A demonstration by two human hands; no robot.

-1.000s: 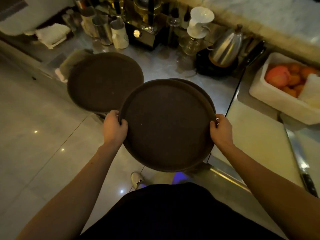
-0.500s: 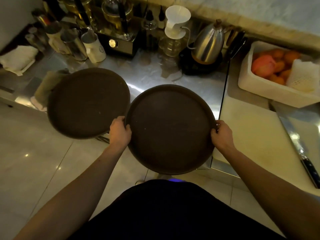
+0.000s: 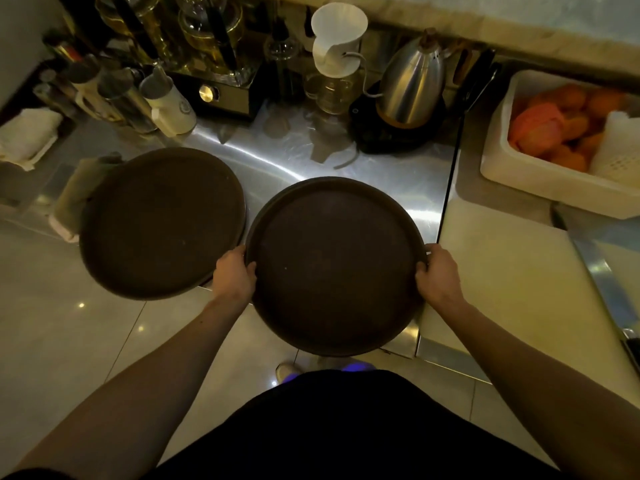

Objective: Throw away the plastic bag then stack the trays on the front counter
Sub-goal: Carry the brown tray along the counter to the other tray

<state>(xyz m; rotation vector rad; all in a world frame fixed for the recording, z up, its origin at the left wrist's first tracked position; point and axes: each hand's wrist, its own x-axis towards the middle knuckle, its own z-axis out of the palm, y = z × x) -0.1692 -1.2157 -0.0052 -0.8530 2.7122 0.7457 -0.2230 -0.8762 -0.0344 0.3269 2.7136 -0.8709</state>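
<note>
Both hands, left hand (image 3: 232, 276) and right hand (image 3: 439, 276), fingers clamping the tray (image 3: 334, 265), have carried it nearer the second tray (image 3: 161, 221) at 9 o'clock; stacking looks next.

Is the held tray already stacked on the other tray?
No, both hands grip the held tray beside the other tray, not on it.

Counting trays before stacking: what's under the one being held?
Under the held tray, gripped by the left hand and right hand, a second rim peeks out at its far-left edge. Anything more beneath is covered.
</note>
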